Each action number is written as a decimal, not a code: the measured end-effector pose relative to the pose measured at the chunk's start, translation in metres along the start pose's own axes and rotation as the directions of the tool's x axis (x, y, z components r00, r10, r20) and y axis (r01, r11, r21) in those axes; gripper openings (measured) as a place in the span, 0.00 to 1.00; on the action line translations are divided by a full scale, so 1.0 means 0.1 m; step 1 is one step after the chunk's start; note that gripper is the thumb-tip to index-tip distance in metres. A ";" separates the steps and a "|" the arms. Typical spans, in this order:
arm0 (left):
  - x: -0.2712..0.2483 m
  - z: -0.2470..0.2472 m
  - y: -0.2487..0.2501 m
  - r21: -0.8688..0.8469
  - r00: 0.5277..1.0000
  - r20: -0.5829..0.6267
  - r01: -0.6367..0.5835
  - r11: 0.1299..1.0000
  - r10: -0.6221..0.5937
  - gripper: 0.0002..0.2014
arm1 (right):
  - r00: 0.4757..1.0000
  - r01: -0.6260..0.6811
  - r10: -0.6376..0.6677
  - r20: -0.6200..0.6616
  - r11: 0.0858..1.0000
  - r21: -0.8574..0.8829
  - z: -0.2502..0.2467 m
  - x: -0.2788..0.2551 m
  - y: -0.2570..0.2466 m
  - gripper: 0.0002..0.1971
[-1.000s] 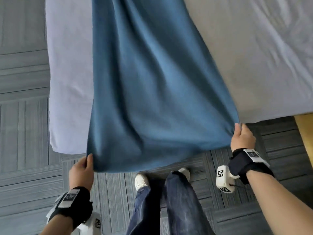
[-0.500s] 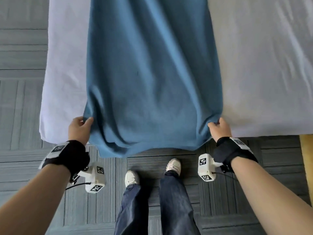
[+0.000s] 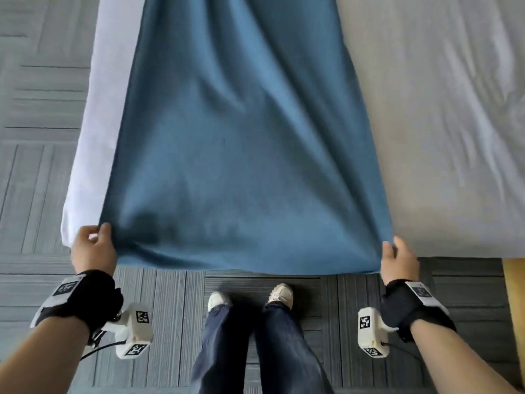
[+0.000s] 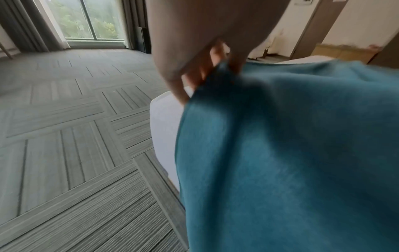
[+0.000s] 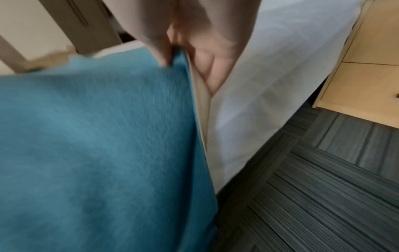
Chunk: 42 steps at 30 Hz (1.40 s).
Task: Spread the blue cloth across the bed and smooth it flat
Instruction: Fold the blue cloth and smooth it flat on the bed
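Grey striped carpet floor point(image 3: 42, 172) at frame left, left hand point(image 3: 92, 247) pinching lower-left corner of blue woven cloth point(image 3: 244, 166), cloth lay rumpled down centre over white-sheeted bed point(image 3: 443, 137), right hand point(image 3: 399, 258) pinching lower-right corner, pale wooden cabinet point(image 3: 515, 294) at right edge.

No readable words, brands or numbers appear. The only signs are black-and-white square code markers on the wrist straps point(image 3: 67, 288) and on the white camera blocks point(image 3: 135, 335) beside them.

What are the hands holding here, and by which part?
The cloth: the left hand pinches its near left corner, the right hand its near right corner.
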<state>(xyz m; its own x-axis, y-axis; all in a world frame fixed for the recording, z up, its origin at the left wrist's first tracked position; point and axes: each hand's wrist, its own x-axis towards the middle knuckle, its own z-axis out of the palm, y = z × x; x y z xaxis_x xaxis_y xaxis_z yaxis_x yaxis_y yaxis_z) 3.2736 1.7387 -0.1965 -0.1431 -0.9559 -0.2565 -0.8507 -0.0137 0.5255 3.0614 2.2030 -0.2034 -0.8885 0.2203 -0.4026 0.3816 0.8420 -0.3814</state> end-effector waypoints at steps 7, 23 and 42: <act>0.16 0.25 -0.05 0.068 0.960 0.278 -0.048 0.997 0.027 0.20 | 0.985 0.001 -0.009 0.171 0.999 0.047 0.32 0.23 -0.11 0.14; 0.53 0.04 -0.18 0.081 0.965 0.252 -0.092 0.992 0.069 0.16 | 0.986 -0.055 0.046 0.160 0.997 0.051 0.24 0.16 -0.09 0.11; 0.35 0.12 -0.60 0.141 0.820 0.573 -0.117 0.983 0.015 0.13 | 0.913 -0.083 0.095 0.396 0.995 -0.048 0.54 -0.17 0.11 0.07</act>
<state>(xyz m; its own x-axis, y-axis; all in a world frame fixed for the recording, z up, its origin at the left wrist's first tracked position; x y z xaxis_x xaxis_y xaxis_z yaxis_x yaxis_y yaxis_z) 3.3135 1.7096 -0.2468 -0.4199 -0.6157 -0.6668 -0.8910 0.1399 0.4318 3.0946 2.1820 -0.2458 -0.6744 0.0866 -0.7332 0.4411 0.8436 -0.3061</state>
